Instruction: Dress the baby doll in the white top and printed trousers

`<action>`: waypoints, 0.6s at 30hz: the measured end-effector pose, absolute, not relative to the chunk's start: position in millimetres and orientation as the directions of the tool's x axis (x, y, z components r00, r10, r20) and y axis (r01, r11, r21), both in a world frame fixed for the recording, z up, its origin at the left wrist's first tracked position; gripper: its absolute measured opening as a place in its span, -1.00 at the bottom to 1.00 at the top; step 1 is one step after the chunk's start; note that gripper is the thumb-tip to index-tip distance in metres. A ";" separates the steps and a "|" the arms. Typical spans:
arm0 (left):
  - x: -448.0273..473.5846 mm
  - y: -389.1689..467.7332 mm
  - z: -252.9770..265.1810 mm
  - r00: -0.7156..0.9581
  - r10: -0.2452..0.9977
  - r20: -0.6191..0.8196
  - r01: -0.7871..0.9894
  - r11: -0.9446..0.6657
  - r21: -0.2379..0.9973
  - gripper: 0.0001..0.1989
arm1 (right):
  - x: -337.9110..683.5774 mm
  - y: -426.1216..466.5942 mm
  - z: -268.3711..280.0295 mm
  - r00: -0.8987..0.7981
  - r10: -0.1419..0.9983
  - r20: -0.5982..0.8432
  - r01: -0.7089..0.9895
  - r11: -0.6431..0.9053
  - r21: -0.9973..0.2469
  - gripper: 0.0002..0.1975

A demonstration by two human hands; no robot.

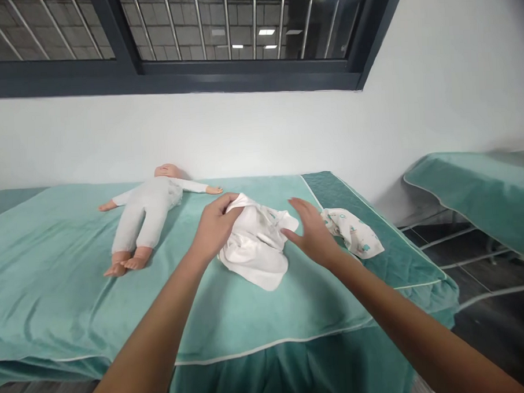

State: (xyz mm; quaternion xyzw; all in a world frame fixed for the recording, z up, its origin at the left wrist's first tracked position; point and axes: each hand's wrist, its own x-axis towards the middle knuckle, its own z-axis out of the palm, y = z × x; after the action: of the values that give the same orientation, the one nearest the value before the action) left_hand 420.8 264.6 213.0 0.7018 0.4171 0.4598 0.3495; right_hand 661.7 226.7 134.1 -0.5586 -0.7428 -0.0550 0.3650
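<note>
A crumpled white baby garment (257,243) is in front of me over the green-covered bed (232,319). My left hand (217,224) grips its upper left edge between thumb and fingers. At the garment's right side, my right hand (311,232) has thumb and fingers apart, with nothing between them. Its thumb tip is close to the cloth; whether it touches, I cannot tell. Beyond my right hand lies a white printed baby garment (357,233), bunched up and partly hidden by that hand. A baby doll (145,210) in white clothing lies on its back at the left, arms spread.
Behind the bed is a white wall (242,133) with a dark-framed barred window (239,76) above. Another green-covered bed (483,192) stands at the right, with metal rails (454,234) below it.
</note>
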 end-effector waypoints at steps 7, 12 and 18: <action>414.6 232.9 282.1 0.469 0.699 0.539 0.474 -0.715 0.515 -0.74 | 591.0 250.0 223.4 -0.272 0.734 0.623 0.612 0.631 -0.476 -0.71; 390.6 226.2 302.6 0.454 0.679 0.577 0.775 -0.620 0.121 -0.71 | 606.6 244.4 254.9 -0.283 0.711 0.643 0.649 0.636 -0.417 -0.69; 382.8 219.7 309.4 0.298 0.748 0.593 0.927 -0.375 0.007 -0.66 | 639.8 216.3 269.7 -0.173 0.751 0.637 0.907 0.374 -0.194 -0.65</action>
State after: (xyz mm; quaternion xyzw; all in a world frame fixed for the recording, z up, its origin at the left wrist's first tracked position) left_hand 382.8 219.7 309.4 0.7872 0.5319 0.2606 -0.1717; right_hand 639.8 216.3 269.7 -0.5473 -0.7572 -0.1155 0.3374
